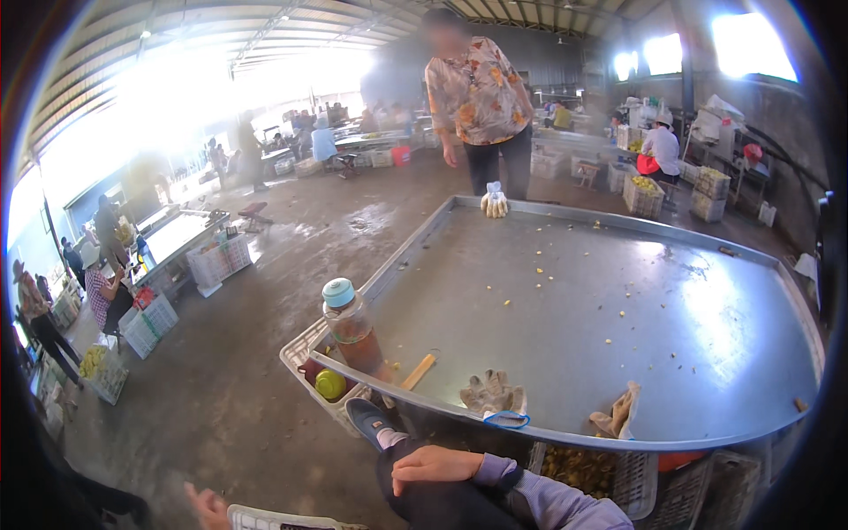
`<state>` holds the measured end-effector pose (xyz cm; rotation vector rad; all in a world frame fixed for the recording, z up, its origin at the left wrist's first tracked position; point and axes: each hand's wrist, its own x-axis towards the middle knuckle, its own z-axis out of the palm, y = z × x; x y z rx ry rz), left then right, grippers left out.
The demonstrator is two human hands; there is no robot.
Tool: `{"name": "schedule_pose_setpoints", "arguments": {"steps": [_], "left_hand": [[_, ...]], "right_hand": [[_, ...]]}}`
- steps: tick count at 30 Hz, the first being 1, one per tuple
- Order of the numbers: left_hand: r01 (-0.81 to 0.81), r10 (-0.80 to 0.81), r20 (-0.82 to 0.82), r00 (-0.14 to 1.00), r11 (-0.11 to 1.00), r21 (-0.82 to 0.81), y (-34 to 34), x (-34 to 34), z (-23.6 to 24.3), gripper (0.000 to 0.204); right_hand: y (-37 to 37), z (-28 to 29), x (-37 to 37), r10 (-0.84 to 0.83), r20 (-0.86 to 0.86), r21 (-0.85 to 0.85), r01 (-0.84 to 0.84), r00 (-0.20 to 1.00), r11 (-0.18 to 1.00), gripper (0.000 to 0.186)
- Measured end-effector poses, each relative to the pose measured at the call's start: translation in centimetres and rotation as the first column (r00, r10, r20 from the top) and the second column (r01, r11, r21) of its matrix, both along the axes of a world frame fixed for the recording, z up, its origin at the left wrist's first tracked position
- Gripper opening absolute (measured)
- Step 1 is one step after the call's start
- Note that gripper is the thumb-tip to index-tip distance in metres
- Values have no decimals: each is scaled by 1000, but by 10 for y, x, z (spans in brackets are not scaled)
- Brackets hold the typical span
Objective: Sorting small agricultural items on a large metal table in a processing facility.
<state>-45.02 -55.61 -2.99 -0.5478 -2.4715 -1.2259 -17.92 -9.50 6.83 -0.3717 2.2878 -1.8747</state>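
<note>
The metal bench (565,353) spreads widest before you. Below it, the white crate (274,518) sits just beside your left hand (208,506), whose fingers are extended with nothing visible in them. Your right hand (435,465) lies relaxed and unclenched on your knee (433,508), apparently empty. At the bench's near edge lie the blue-edged glove (490,393) and, farther right, the tan glove (617,411); both should handle light, limp and soft, best taken by the cuff. The wooden stick (419,372), left of them, looks stiff; pinch it mid-length.
</note>
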Motion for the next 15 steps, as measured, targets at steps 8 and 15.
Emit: {"name": "schedule_pose_setpoints", "arguments": {"steps": [8, 15], "left_hand": [[140, -178, 202, 963, 972, 189, 108, 20, 163, 36], [601, -591, 153, 792, 798, -29, 232, 46, 189, 31]], "right_hand": [[0, 7, -15, -18, 98, 50, 13, 995, 999, 36], [6, 7, -15, 2, 39, 32, -3, 999, 999, 37]]}}
